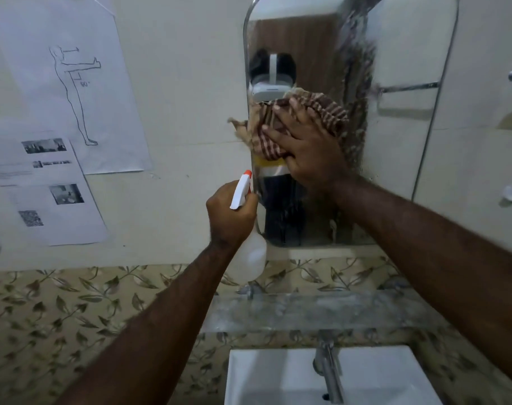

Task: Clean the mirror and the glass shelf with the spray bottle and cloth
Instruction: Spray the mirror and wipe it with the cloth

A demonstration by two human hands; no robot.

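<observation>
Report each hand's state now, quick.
Left hand: closed around the spray bottle.
Right hand: open, fingers spread, pressing the striped cloth flat against the mirror.

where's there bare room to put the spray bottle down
The glass shelf below the mirror looks bare along its length. The sink basin left of the tap is also open. The spray bottle is in the left hand.

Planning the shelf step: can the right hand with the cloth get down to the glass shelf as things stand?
Probably yes. The right hand presses the cloth on the mirror, and the glass shelf lies directly below with nothing standing on it. The left hand with the spray bottle sits off to the side.
</observation>
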